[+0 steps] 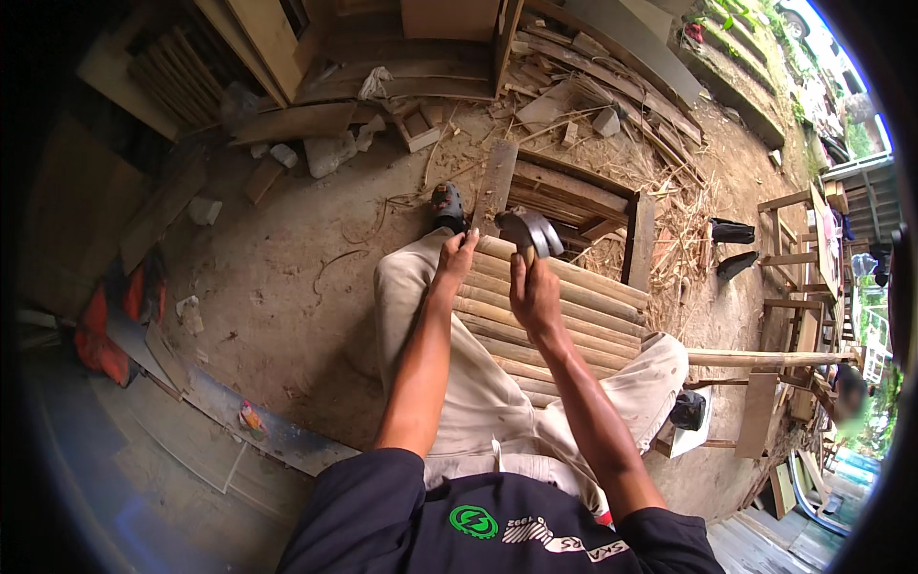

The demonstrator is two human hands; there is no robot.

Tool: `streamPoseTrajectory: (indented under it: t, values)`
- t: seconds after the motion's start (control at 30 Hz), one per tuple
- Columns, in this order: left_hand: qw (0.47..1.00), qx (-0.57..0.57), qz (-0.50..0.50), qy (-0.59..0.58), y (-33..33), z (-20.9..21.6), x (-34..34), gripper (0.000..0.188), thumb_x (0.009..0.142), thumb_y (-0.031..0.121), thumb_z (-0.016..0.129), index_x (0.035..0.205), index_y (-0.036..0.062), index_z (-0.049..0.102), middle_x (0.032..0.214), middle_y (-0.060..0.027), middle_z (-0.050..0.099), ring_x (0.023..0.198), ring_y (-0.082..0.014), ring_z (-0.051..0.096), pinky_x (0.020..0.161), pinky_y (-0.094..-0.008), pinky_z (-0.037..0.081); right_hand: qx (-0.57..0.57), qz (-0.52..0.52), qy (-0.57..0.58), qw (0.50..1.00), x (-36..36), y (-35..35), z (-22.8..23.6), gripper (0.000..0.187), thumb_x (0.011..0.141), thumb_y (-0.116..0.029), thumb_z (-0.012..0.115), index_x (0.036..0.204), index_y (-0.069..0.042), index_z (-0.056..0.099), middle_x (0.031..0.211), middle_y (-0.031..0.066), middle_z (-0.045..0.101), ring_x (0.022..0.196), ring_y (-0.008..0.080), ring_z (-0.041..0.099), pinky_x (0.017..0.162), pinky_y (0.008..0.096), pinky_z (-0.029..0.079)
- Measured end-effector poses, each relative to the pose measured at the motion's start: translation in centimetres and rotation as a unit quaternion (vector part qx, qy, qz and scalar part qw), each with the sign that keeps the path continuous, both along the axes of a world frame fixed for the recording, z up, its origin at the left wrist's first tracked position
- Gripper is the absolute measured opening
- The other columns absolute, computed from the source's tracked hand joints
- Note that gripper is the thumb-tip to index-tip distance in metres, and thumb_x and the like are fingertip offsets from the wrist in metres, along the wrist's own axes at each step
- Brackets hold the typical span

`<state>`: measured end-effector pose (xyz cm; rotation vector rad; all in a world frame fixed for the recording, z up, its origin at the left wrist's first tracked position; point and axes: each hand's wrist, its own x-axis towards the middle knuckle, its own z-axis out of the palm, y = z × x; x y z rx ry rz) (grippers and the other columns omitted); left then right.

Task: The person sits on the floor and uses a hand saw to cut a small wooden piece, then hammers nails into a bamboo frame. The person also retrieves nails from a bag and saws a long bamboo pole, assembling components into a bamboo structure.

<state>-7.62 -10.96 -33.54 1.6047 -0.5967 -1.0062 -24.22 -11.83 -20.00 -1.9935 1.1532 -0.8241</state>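
A claw hammer (532, 232) with a dark metal head is in my right hand (537, 295), closed around its handle. The head is raised over the far edge of a row of bamboo slats (550, 316). At the slats' far left corner, my left hand (456, 256) has its fingers pinched together; whatever is between them is too small to make out. The slats lie side by side between my legs, joined to a wooden frame (636, 234) beyond them. Through the frame's opening, more slats show lower down.
My shoe (447, 203) is beside the frame's left post (497, 177). Wood shavings and scrap boards (612, 72) litter the ground beyond. A pair of dark boots (733, 232) lies at right, near wooden furniture frames (789, 258). A red-orange bag (96, 335) lies far left.
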Motion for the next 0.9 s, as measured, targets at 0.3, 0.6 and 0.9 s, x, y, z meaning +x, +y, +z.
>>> streamPoseTrajectory:
  t: [0.3,0.6,0.9]
  values:
    - [1.000,0.001,-0.003,0.019,0.3,0.7,0.0,0.042,0.094,0.043,0.059,0.078,0.0045,0.057,0.070,0.0017,0.043,0.070,-0.0100,0.038,0.063,-0.0293,0.035,0.039,0.001,0.031,0.999,0.3,0.1,-0.1,0.025,0.101,-0.024,0.050,0.098,0.000,0.054,0.067,0.0258,0.058,0.061,0.0451,0.057,0.054,0.0516,0.040]
    - [0.998,-0.024,0.012,0.053,0.1,1.0,-0.2,0.044,0.096,0.043,0.056,0.085,0.0000,0.060,0.071,-0.0012,0.046,0.072,-0.0111,0.040,0.065,-0.0308,0.038,0.039,0.016,0.102,0.994,0.2,-1.0,-0.8,0.028,0.096,-0.023,0.056,0.095,0.003,0.046,0.067,0.0323,0.059,0.065,0.0514,0.060,0.056,0.0567,0.046]
    - [0.999,-0.021,0.014,0.019,-0.6,-2.0,0.4,0.055,0.091,0.051,0.058,0.085,-0.0035,0.059,0.071,-0.0096,0.050,0.072,-0.0171,0.041,0.068,-0.0357,0.040,0.104,0.066,0.244,0.962,0.6,-2.3,-1.2,0.035,0.096,-0.030,0.055,0.092,0.005,0.051,0.076,0.0356,0.061,0.077,0.0531,0.062,0.065,0.0589,0.049]
